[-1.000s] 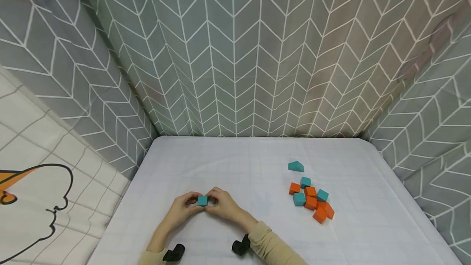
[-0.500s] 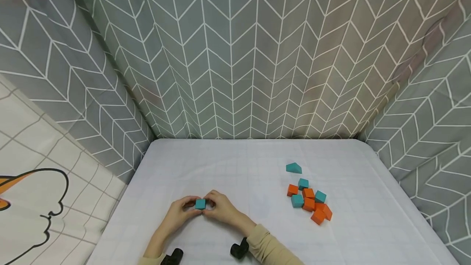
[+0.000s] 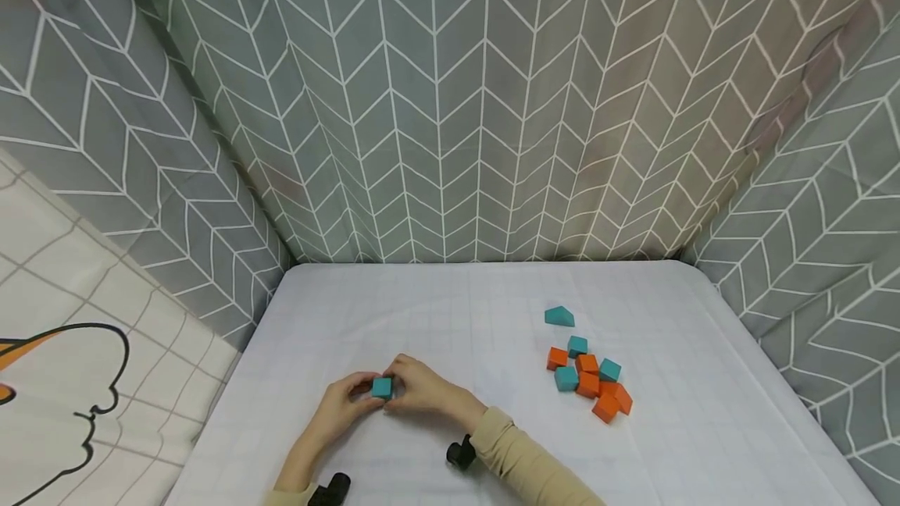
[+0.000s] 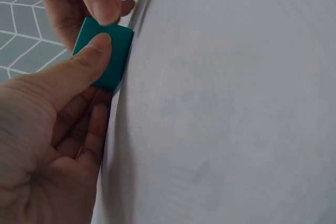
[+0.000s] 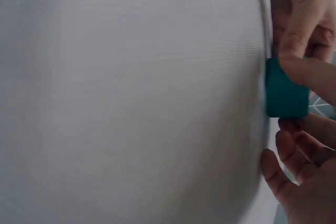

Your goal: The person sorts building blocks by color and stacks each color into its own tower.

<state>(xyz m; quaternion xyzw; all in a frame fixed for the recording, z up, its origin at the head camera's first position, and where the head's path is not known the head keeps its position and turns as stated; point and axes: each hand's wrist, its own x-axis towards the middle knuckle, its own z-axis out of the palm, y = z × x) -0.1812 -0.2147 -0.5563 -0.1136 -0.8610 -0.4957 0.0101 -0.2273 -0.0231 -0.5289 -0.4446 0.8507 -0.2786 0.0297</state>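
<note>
I see little change on my feed: the left hand (image 3: pixel 342 404) and right hand (image 3: pixel 426 391) still pinch the teal cube (image 3: pixel 382 388) at nine o'clock on the white-covered table (image 3: pixel 450 311), so I judge its handling unfinished, with orange and teal blocks (image 3: pixel 587 385) at three o'clock and a chevron-patterned curtain (image 3: pixel 450 115) at twelve.

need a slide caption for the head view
The left hand and right hand hold a teal block, with a cluster of orange and teal pieces to the right.
</note>
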